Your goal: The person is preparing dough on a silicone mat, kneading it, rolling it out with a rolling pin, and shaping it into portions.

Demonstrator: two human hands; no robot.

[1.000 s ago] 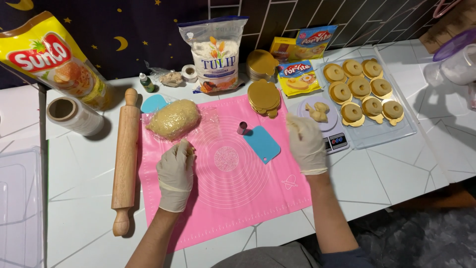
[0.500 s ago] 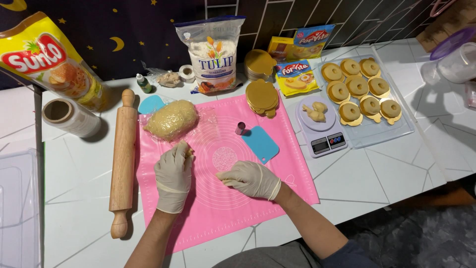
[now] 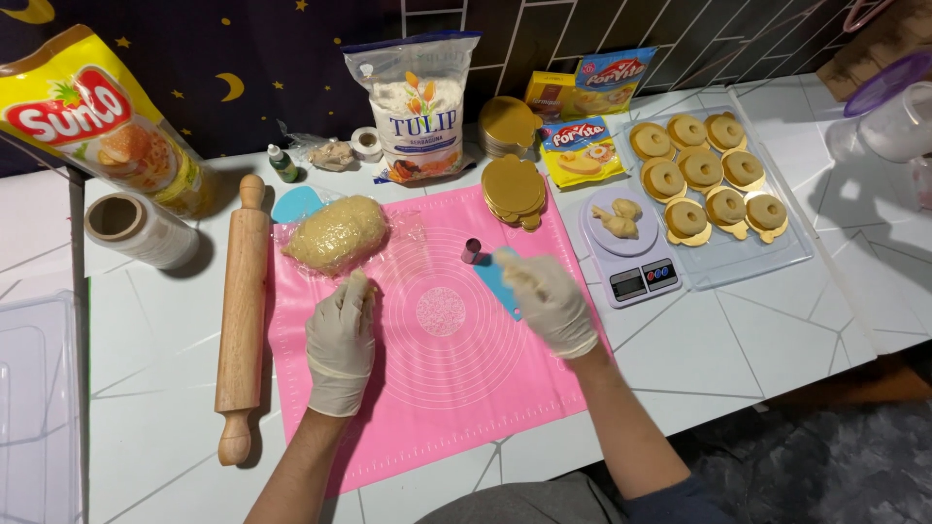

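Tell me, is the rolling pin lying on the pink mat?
No, the rolling pin lies on the white table, beside the mat.

Small dough piece (image 3: 359,289): pale yellow lump, sitting pinched in fingertips of gloved left hand (image 3: 342,335), left part of pink mat, just near of big dough mass.

Blue scraper (image 3: 501,281): flat light-blue card, lying on mat right of centre, near small metal ring cutter, partly hiding under gloved right hand (image 3: 549,301), fingers lying over it.
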